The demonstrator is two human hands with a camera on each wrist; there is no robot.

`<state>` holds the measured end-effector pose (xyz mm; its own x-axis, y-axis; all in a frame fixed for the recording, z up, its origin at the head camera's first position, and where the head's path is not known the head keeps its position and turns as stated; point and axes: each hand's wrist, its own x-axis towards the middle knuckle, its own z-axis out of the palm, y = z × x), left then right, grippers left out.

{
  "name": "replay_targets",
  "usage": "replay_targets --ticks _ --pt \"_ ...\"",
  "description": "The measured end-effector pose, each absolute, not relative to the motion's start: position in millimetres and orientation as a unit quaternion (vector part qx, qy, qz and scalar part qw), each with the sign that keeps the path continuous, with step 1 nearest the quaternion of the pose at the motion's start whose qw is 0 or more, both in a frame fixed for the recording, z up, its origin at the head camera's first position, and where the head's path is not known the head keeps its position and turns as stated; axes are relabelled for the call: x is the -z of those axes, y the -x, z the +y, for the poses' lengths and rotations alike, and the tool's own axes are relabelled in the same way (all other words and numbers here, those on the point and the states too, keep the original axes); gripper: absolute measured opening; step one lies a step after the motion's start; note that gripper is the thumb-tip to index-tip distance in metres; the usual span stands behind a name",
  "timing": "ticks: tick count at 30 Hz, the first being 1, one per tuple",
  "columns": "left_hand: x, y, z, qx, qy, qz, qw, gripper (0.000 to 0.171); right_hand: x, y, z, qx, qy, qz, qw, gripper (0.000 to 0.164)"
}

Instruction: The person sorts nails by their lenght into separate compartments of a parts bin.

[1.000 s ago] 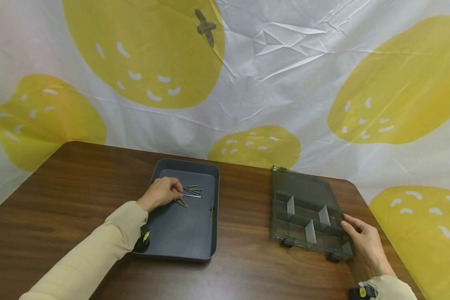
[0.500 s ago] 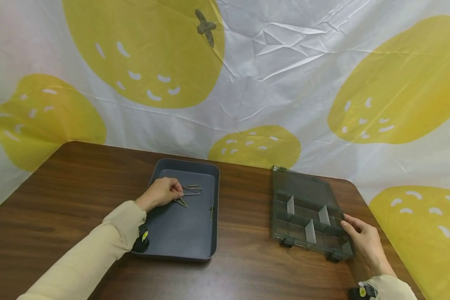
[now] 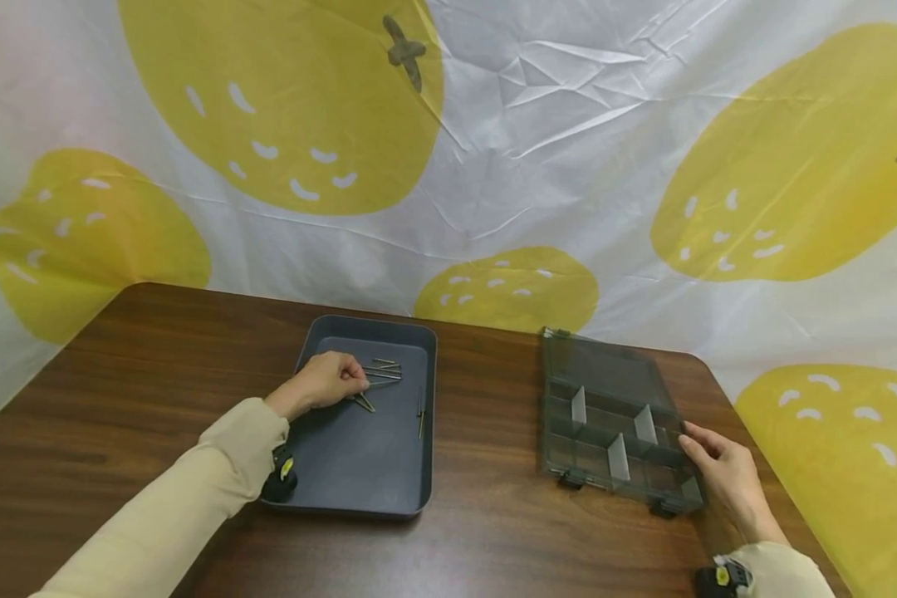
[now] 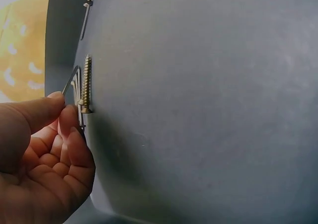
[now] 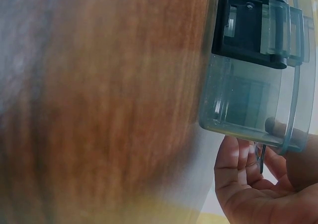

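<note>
In the head view my left hand (image 3: 325, 382) is over the dark grey tray (image 3: 359, 477). Thumb and forefinger pinch a thin grey nail (image 4: 70, 81), raised at a slant beside a brass screw (image 4: 86, 87) in the left wrist view. Several more nails and screws lie in the tray just beyond the fingertips, including a screw (image 3: 421, 424) by its right wall. My right hand (image 3: 728, 477) grips the right edge of a smoky clear compartment box (image 3: 605, 365), thumb on top and fingers at its side. A thin dark piece (image 5: 261, 158) shows near those fingers; its kind is unclear.
Upright pale dividers (image 3: 619, 458) split the box's front part into compartments. Black latches (image 3: 571, 480) line its near side. Both box and tray stand on a brown wooden table (image 3: 486, 465), with a lemon-print cloth (image 3: 493, 199) hanging behind.
My left fingers shift slightly right, and the nails and screws beside them have spread apart a little. The right hand keeps its place on the box. The head view tilts slightly.
</note>
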<state>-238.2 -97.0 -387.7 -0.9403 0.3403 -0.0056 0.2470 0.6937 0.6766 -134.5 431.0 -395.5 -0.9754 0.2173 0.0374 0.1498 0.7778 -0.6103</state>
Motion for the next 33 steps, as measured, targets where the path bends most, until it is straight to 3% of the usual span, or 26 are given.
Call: replay_targets --ticks 12,20,33 --pt "383.4 238.5 -96.2 -0.415 -0.161 0.890 0.099 0.013 397.6 133.6 431.1 -0.335 0.084 -0.936 0.064 0.054" --pt "375.8 237.1 -90.4 -0.418 -0.169 0.887 0.095 0.016 397.5 135.8 432.0 -0.325 0.072 -0.940 0.077 0.052" --pt "360.9 226.3 -54.2 -0.459 -0.178 0.865 0.099 0.017 397.1 133.4 430.6 -0.325 0.078 -0.940 0.073 0.051"
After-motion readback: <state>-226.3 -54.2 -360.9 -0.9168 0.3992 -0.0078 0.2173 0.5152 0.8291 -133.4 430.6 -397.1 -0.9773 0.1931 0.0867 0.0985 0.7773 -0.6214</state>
